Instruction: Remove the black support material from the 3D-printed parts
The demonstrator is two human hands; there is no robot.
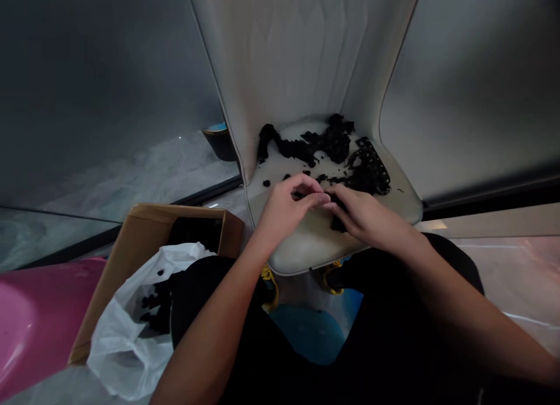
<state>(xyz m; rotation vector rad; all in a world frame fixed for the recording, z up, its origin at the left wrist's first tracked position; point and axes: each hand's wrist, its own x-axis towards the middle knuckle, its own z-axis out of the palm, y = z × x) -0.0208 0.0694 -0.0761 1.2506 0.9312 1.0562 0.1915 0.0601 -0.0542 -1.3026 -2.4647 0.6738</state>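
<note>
Above the front of a pale chair seat (297, 241), my left hand (291, 203) and my right hand (361, 215) meet at the fingertips. My left thumb and forefinger curl together in a pinch; what lies between them is too small to name. The right fingers close round a piece of soft-looking black material (338, 223), partly hidden by the hand. Just behind the hands lies a black perforated piece (370, 168). Crumpled black strips (297, 148) and a black clump (336, 139) spread across the seat's rear, with small black bits around them.
At the left, a cardboard box (153, 215) holds dark contents and a white plastic bag (126, 346) with black pieces inside. A pink object (52, 317) stands beside it. The chair's backrest (306, 49) rises behind the seat, with glossy dark panels on either side.
</note>
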